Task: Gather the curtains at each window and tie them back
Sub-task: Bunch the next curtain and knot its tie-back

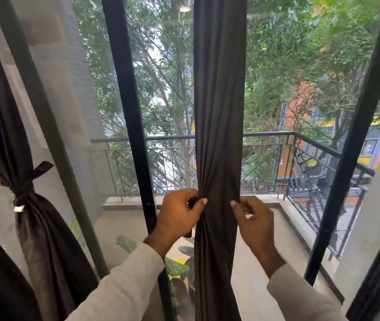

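While the left hand (179,210) pinches the left edge of the dark center curtain (219,135), fingers curled into the folds, the right hand (252,220) pinches its right edge the same way, so the fabric's bunched into a narrow column between them. It hangs in front of the black window frame (128,112). Off to the left, another curtain (33,216) is already knotted with a tie (25,185). Balcony railing (300,137) sits outside the glass.

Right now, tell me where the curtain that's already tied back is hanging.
The tied curtain hangs at the left of the head view, cinched by a dark tie, left of the black window frame and the curtain both hands grip.
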